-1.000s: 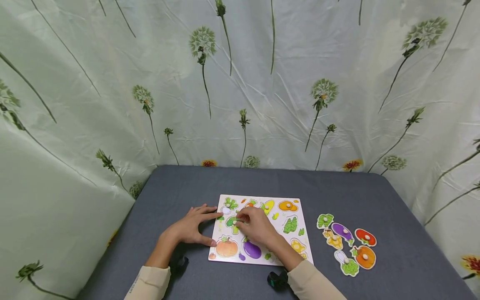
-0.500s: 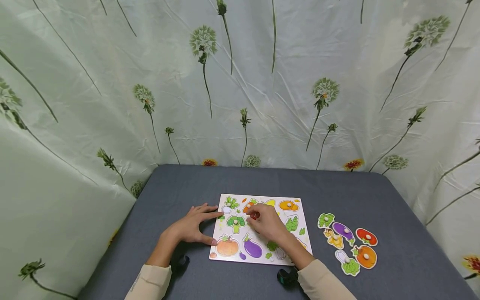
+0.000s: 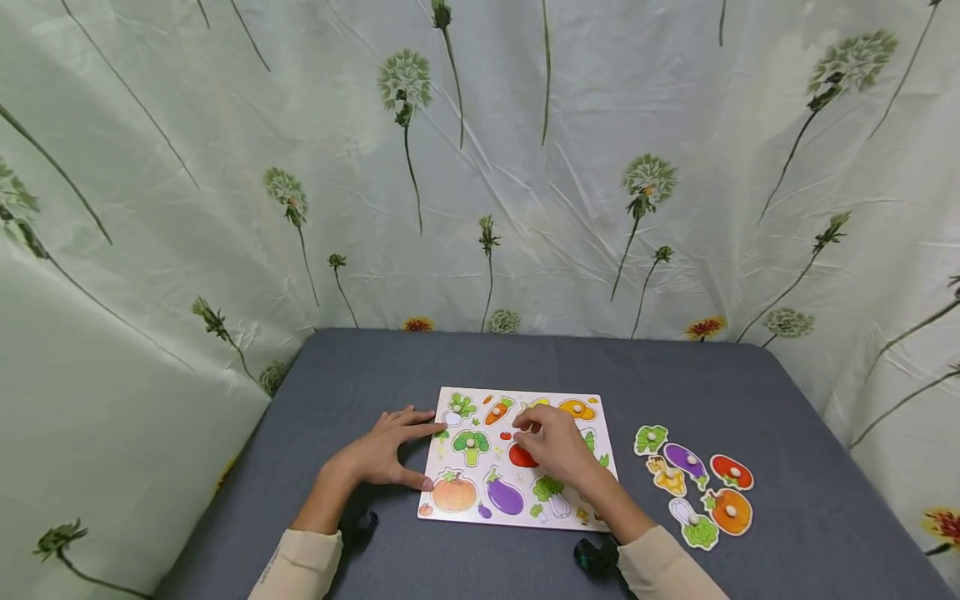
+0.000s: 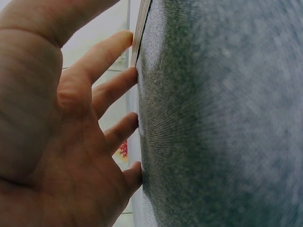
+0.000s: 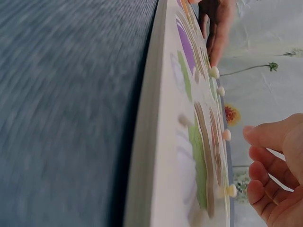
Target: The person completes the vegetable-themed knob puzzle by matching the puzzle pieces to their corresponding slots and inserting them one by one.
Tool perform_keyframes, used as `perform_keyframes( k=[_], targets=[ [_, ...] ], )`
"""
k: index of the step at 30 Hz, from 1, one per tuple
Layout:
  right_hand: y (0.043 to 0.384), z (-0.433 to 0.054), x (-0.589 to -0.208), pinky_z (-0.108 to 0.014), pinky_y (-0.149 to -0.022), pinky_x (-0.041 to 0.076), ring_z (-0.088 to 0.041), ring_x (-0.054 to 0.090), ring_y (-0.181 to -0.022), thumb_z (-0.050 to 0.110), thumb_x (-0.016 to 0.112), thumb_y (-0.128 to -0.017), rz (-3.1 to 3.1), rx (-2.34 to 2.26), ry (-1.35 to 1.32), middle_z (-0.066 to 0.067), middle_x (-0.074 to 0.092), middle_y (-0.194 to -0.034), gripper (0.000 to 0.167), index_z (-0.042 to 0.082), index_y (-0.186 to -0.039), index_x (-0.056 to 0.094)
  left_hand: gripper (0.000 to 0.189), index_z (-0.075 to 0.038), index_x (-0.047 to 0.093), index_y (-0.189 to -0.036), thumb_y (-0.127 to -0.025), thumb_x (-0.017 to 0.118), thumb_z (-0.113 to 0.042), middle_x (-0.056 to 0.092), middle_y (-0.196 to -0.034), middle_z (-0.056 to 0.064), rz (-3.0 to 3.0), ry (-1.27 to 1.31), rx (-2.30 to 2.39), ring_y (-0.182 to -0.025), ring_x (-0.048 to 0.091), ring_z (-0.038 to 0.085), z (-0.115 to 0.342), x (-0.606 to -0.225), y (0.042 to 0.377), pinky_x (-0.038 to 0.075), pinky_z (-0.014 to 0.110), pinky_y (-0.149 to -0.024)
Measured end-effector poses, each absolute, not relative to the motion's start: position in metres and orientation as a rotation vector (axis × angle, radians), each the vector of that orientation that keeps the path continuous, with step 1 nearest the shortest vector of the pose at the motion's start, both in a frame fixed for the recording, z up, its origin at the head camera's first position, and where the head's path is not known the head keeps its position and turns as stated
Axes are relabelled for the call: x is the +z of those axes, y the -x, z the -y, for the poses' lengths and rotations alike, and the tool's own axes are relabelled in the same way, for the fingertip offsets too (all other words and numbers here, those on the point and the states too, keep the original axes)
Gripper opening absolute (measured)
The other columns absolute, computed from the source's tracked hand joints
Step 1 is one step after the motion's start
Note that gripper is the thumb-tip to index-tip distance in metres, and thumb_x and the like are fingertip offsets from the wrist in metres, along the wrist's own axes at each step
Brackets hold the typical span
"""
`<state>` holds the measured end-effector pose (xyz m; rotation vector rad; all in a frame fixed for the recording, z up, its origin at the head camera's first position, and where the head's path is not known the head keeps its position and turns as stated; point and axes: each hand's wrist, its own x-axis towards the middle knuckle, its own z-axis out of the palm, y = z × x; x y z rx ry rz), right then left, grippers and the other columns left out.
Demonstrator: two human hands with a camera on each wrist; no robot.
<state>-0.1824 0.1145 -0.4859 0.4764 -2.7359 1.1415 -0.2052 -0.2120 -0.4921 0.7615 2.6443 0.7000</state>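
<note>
A white vegetable puzzle board (image 3: 442, 454) lies on the dark cloth-covered table. My left hand (image 3: 382, 450) rests with spread fingers at its left edge; in the left wrist view fingertips (image 4: 129, 40) meet the board's side. My right hand (image 3: 558, 446) hovers over the board's right half, beside the printed tomato (image 3: 522, 455). Its fingers are loosely bent, with nothing between them in the right wrist view, near several small knobs (image 5: 227, 135). A broccoli piece (image 3: 471, 446) and a carrot piece (image 3: 497, 412) sit in the board. The right hand partly hides the corn and the asparagus.
Loose knobbed pieces lie right of the board: lettuce (image 3: 650, 440), ginger-like yellow piece (image 3: 663, 477), eggplant (image 3: 684, 463), tomato (image 3: 732, 472), orange pumpkin (image 3: 731, 514) and cabbage (image 3: 697, 531). A flower-print curtain (image 3: 570, 275) hangs behind the table (image 3: 375, 358).
My right hand has moved right across the board, away from the broccoli, uncovering it and then the carrot and printed tomato. The left hand has stayed at the left edge.
</note>
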Motion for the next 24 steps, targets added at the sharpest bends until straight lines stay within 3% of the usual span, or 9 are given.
perform_keyframes(
  k=[7,24],
  targets=[
    [0.179,-0.134,-0.482,-0.024,-0.068,0.047,-0.019,0.061,-0.083,0.006,0.084,-0.084,2.698,1.115,-0.467,0.004,0.073,-0.09,0.013,0.011,-0.096,0.08,0.092,-0.029,0.051,-0.154,-0.074,0.084,-0.06,0.037,-0.166,0.007,-2.637,-0.773,0.698,-0.158,0.017,0.043,0.213,-0.492,0.206,0.006,0.071,-0.124],
    [0.167,-0.198,-0.484,-0.022,-0.062,0.046,-0.013,0.055,-0.075,0.009,0.084,-0.085,2.685,0.963,-0.348,0.003,0.068,-0.086,0.016,0.009,-0.101,0.079,0.092,-0.029,0.05,-0.154,-0.074,0.084,-0.06,0.037,-0.166,0.007,-2.637,-0.779,0.7,-0.158,0.017,0.043,0.213,-0.493,0.205,0.006,0.072,-0.123]
  ],
)
